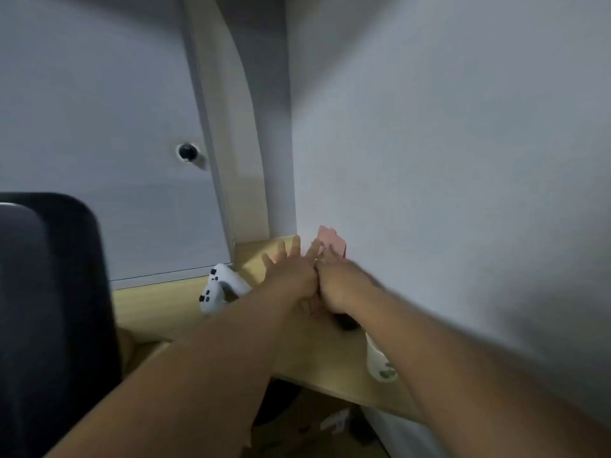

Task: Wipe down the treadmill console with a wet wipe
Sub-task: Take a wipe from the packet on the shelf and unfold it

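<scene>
**Ana:** Head view first: where is the wet wipe?

**Ben:** Likely in the pink packet (331, 243) at the back of the wooden shelf (317, 355), against the white wall (429, 160). No loose wipe is in sight. The blurred dark shape (49, 309) at far left may be the treadmill console, but I cannot say.

**Ana:** And the hands?

**Ben:** Both reach for the packet, knuckles touching. The left hand (291, 276) has its fingers spread flat, just short of the packet. The right hand (334, 282) is curled at the packet's near side; whether it pinches anything, I cannot tell.

**Ana:** How would a wipe handle?

**Ben:** My guess: light, limp, damp, prone to clinging or dragging the next sheet out. Steady the soft packet with one hand and pinch a corner at the opening with the other.

**Ana:** What else?

**Ben:** A white game controller (220, 289) lies left of the hands, and a white bottle (380, 361) is partly hidden under the right forearm. A small dark thing below the right hand is unreadable. Motion blur softens everything.
</scene>
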Demonstrator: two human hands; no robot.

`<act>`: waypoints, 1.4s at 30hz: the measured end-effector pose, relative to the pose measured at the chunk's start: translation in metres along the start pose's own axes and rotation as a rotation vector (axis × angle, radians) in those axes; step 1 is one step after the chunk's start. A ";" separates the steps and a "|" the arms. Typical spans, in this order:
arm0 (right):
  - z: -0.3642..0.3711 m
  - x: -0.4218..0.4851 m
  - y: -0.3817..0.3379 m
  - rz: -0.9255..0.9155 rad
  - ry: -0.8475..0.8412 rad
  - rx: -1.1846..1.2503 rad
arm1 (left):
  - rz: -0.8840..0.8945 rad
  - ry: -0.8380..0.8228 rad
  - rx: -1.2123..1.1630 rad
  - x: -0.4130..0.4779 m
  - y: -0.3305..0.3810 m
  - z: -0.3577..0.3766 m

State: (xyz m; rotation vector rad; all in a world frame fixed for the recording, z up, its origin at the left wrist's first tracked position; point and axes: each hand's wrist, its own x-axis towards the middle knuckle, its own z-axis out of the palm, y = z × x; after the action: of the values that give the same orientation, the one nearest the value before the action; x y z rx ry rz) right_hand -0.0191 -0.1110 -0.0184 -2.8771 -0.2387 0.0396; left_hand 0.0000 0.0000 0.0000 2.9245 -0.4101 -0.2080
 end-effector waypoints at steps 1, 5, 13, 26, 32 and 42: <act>0.001 0.007 0.003 -0.009 -0.046 -0.022 | 0.023 -0.009 0.046 0.009 0.000 0.002; 0.005 0.033 0.009 -0.037 -0.194 -0.101 | 0.060 -0.061 0.093 0.052 -0.015 0.014; 0.011 0.026 0.006 -0.019 -0.056 -0.064 | 0.095 0.283 0.083 0.052 -0.014 0.012; -0.115 -0.175 -0.056 0.032 0.806 0.576 | 0.202 0.523 -0.595 -0.164 0.055 -0.112; -0.130 -0.244 -0.126 -0.211 0.680 0.803 | 0.371 0.499 -1.101 -0.293 -0.004 -0.145; -0.092 -0.256 -0.291 -0.337 0.435 1.074 | 0.121 0.376 -1.085 -0.416 -0.154 -0.153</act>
State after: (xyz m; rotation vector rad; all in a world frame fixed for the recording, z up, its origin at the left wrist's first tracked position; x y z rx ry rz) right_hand -0.3137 0.1010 0.1458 -1.6988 -0.4391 -0.3898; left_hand -0.3309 0.2882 0.1650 1.8078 -0.2774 0.1173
